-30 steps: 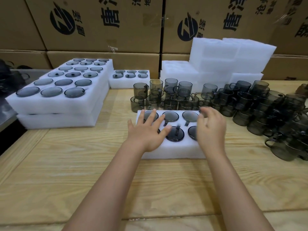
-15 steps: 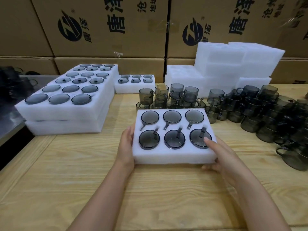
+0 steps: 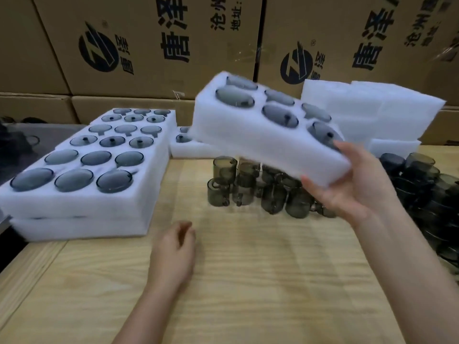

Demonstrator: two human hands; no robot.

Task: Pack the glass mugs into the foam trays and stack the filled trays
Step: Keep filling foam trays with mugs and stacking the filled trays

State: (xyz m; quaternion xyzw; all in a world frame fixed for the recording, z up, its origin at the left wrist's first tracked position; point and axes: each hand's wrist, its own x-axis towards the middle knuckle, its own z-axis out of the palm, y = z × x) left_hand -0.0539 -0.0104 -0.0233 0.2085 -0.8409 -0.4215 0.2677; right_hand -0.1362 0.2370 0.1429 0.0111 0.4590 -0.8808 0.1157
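Observation:
A white foam tray (image 3: 250,135) filled with several smoky glass mugs hangs tilted in the air above the table, its left end higher. My right hand (image 3: 347,184) grips its lower right corner, thumb on top and fingers underneath. My left hand (image 3: 175,252) is low over the wooden table, fingers loosely curled, holding nothing. At the left stands a stack of filled foam trays (image 3: 82,194). Loose glass mugs (image 3: 248,187) stand in a cluster under the lifted tray.
More dark mugs (image 3: 427,194) crowd the right side of the table. Empty foam trays (image 3: 367,110) are piled at the back right, and one small filled tray (image 3: 183,147) lies behind. Cardboard boxes (image 3: 159,45) wall the back. The table's left edge (image 3: 15,256) drops off.
The filled tray, held on the table by both hands, is now lifted and tilted in my right hand alone, moving left. My left hand has let go and dropped toward the table.

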